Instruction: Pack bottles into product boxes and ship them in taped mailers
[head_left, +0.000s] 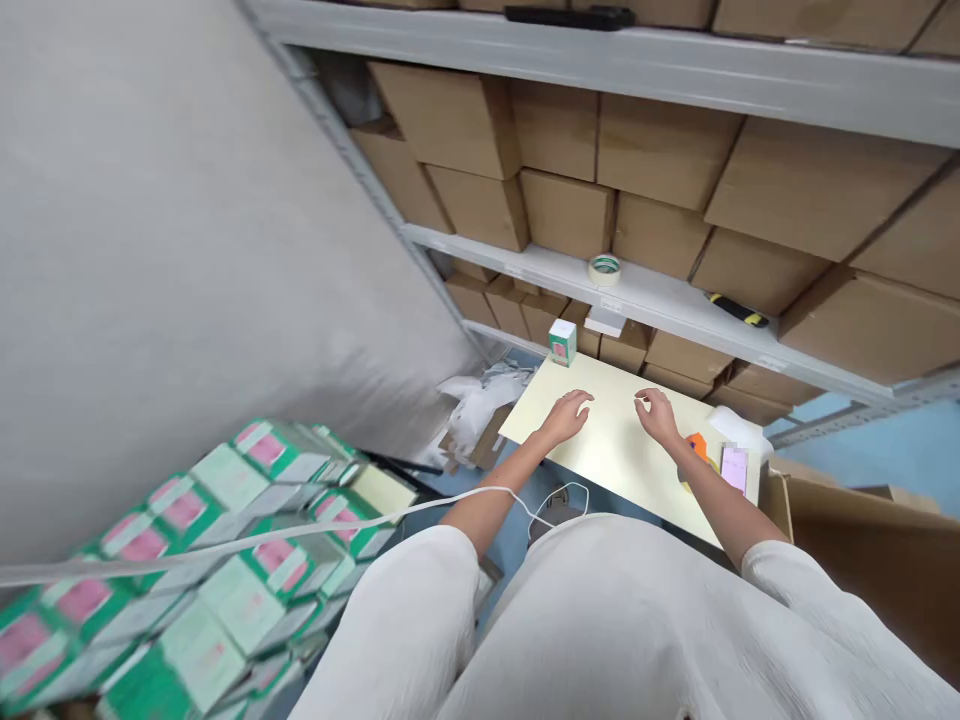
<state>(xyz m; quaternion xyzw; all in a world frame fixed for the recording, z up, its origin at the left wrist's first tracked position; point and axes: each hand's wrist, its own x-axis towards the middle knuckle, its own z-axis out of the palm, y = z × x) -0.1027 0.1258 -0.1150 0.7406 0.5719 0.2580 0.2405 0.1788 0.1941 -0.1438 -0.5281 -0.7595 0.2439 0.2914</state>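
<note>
My left hand (568, 415) hovers over the left part of a pale yellow table (607, 440), its fingers curved and apart with nothing between them. Over the middle of the same table is my right hand (657, 414), also with curved, parted fingers and nothing held. A small green and white box (562, 342) stands upright at the table's back left corner, beyond my left hand. Right of my right hand lie an orange and yellow object (697, 445), partly hidden by my forearm, and a phone (734, 468) with a lit screen.
Shelves with cardboard boxes (660, 150) rise behind the table; a tape roll (604, 269) and a yellow-black cutter (738, 310) lie on one shelf. Many green-white boxes (232, 475) are stacked left. A white cable (337, 524) crosses there. An open carton (862, 560) stands right.
</note>
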